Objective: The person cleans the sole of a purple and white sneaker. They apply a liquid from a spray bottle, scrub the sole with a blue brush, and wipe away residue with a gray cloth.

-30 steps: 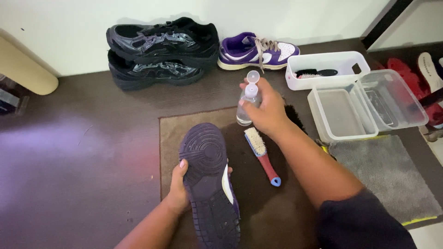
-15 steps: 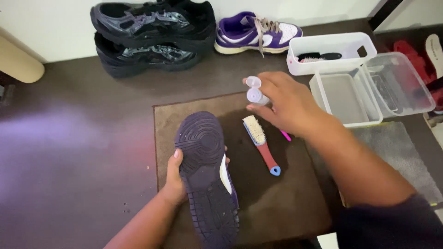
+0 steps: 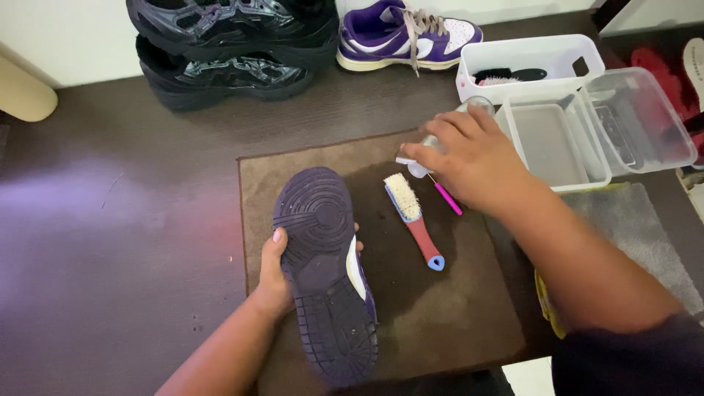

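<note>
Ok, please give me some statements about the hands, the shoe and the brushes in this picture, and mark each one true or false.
1. The left hand holds a purple shoe with its sole facing up. True.
2. The right hand holds the red-handled brush. False: it grips a small clear bottle, tipped on its side; the brush lies untouched on the brown mat.
3. A thin pink tool lies partly under the right hand. True.
4. The white bin is empty. False: a black brush lies inside.
5. The second purple shoe stands beside the black shoes by the wall. True.
</note>
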